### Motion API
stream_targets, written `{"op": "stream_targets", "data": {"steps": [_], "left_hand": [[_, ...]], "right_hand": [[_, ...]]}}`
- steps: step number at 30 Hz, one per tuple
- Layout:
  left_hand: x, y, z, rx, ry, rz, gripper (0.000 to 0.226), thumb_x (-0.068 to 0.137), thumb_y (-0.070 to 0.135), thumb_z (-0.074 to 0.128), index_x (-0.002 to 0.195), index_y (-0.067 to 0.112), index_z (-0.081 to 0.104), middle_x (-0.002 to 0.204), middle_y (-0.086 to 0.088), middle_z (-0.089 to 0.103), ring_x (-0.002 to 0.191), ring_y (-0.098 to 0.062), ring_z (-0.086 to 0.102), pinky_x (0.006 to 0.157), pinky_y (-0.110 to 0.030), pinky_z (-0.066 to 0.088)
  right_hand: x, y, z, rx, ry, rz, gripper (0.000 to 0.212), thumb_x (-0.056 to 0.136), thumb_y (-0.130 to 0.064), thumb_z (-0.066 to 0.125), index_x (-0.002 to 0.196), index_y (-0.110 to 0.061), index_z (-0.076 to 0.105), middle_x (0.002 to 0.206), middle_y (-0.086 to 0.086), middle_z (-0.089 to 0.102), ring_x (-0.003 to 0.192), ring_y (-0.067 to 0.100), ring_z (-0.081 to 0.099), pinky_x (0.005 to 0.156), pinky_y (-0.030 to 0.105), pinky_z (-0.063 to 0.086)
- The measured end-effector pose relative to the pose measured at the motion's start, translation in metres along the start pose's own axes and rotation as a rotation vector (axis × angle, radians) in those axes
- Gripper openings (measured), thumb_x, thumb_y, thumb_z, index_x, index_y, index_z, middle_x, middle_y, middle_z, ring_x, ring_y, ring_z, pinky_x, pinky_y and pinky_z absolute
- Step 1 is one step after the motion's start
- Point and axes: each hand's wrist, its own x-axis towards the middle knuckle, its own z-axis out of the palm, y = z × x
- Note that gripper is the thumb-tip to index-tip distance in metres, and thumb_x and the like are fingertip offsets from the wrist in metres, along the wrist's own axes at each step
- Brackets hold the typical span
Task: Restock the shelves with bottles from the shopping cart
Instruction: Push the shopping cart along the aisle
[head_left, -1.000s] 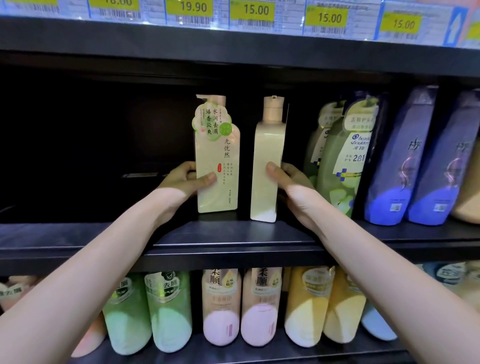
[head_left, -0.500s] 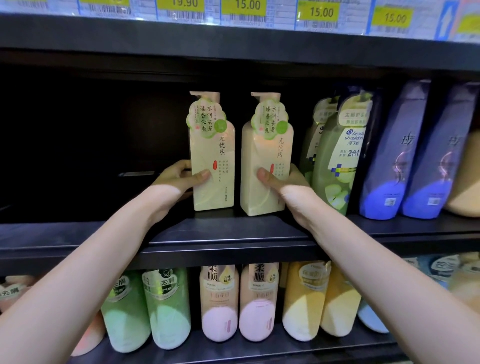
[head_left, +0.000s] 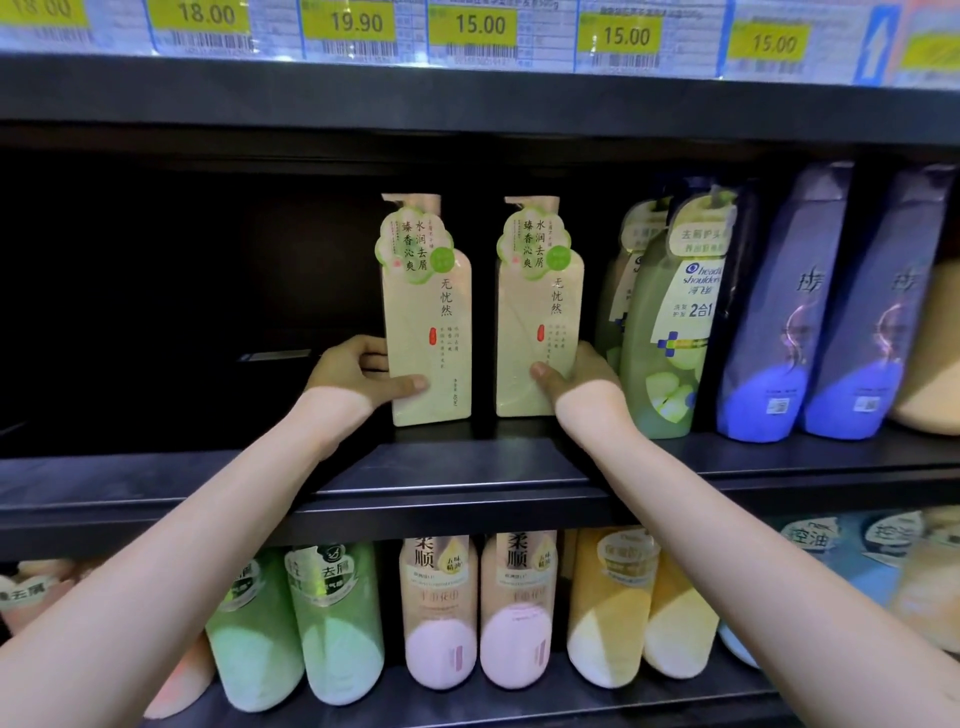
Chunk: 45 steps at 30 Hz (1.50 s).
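Observation:
Two pale green pump bottles stand upright side by side on the black middle shelf (head_left: 447, 473), labels facing me. My left hand (head_left: 358, 376) grips the left bottle (head_left: 428, 322) low down, thumb across its front and fingers behind its left edge. My right hand (head_left: 576, 376) grips the right bottle (head_left: 537, 317) near its base, thumb on the front and fingers round its right side. A narrow gap separates the two bottles. The shopping cart is out of view.
Right of the pair stand green Head & Shoulders bottles (head_left: 670, 332) and purple bottles (head_left: 789, 312), close to my right hand. The shelf's left part (head_left: 156, 312) is dark. Yellow price tags (head_left: 480, 26) run along the shelf above. Green, pink and yellow bottles (head_left: 441, 613) fill the shelf below.
The right bottle has been turned from side-on to label-forward and now stands square beside the left one. My right hand has slid round to its right side. The left bottle has barely moved.

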Motion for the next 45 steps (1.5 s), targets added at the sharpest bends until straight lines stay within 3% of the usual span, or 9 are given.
{"op": "stream_targets", "data": {"steps": [8,12,16,21,26,31,35,42,45], "left_hand": [[0.008,0.004,0.02,0.156,-0.048,-0.012,0.048,0.075,0.026,0.08,0.119,0.013,0.065,0.106,0.0,0.07,0.097,-0.016,0.066,0.091,-0.032,0.052],[0.013,0.004,0.022,0.132,-0.077,-0.074,0.04,0.076,0.029,0.079,0.112,0.016,0.07,0.105,-0.001,0.072,0.096,-0.017,0.067,0.087,-0.036,0.056],[0.014,0.0,0.029,0.155,-0.037,-0.067,0.04,0.077,0.032,0.078,0.111,0.013,0.067,0.107,-0.004,0.07,0.1,-0.021,0.065,0.095,-0.041,0.051],[0.014,0.001,0.035,0.202,0.01,-0.059,0.041,0.076,0.034,0.078,0.107,0.01,0.066,0.102,-0.003,0.07,0.091,-0.016,0.064,0.087,-0.032,0.052],[0.011,0.004,0.037,0.224,-0.014,-0.018,0.035,0.08,0.029,0.076,0.11,0.012,0.07,0.105,-0.002,0.072,0.09,-0.012,0.065,0.08,-0.022,0.047],[0.009,0.004,0.037,0.292,-0.005,-0.001,0.033,0.081,0.025,0.075,0.111,0.012,0.072,0.107,-0.002,0.072,0.091,-0.012,0.065,0.08,-0.022,0.047],[0.01,0.005,0.037,0.32,0.029,-0.014,0.033,0.08,0.028,0.076,0.108,0.012,0.073,0.105,-0.003,0.073,0.087,-0.012,0.065,0.076,-0.021,0.045],[0.009,0.005,0.037,0.38,0.018,-0.03,0.034,0.082,0.035,0.073,0.11,0.015,0.073,0.106,-0.004,0.073,0.098,-0.02,0.066,0.09,-0.034,0.051],[0.005,0.014,0.034,0.541,-0.116,-0.032,0.036,0.088,0.033,0.065,0.122,0.018,0.065,0.122,-0.004,0.067,0.11,-0.024,0.061,0.094,-0.03,0.047]], "right_hand": [[-0.001,-0.005,0.001,-0.108,-0.003,0.033,0.043,0.1,-0.025,0.049,0.133,0.001,0.039,0.133,0.019,0.054,0.12,0.037,0.053,0.093,0.038,0.044],[0.001,-0.007,0.001,-0.118,-0.014,0.057,0.043,0.101,-0.024,0.047,0.134,0.001,0.037,0.132,0.02,0.054,0.12,0.038,0.053,0.094,0.04,0.045],[0.0,-0.006,0.002,-0.124,-0.016,0.072,0.043,0.101,-0.022,0.047,0.134,0.001,0.036,0.132,0.021,0.055,0.12,0.038,0.053,0.094,0.04,0.045],[0.002,-0.005,0.003,-0.13,0.016,0.088,0.042,0.101,-0.022,0.046,0.134,0.001,0.035,0.13,0.02,0.056,0.117,0.037,0.055,0.089,0.037,0.045],[-0.004,0.001,0.007,-0.098,0.097,0.044,0.042,0.1,-0.026,0.045,0.131,-0.001,0.032,0.12,0.021,0.052,0.089,0.028,0.046,0.075,0.031,0.034],[0.004,-0.005,0.004,-0.243,0.041,0.101,0.041,0.102,-0.026,0.044,0.131,0.002,0.036,0.127,0.022,0.056,0.114,0.037,0.057,0.083,0.035,0.045],[0.004,-0.007,0.004,-0.29,0.023,0.107,0.041,0.103,-0.027,0.042,0.131,0.002,0.037,0.125,0.022,0.058,0.113,0.038,0.057,0.083,0.037,0.046],[0.001,-0.008,0.006,-0.282,0.005,0.117,0.041,0.103,-0.026,0.041,0.13,0.004,0.036,0.126,0.022,0.057,0.114,0.038,0.057,0.084,0.036,0.046],[-0.008,-0.015,0.002,-0.268,-0.033,0.137,0.047,0.102,-0.024,0.044,0.135,0.007,0.032,0.135,0.023,0.051,0.121,0.037,0.052,0.092,0.037,0.044]]}}
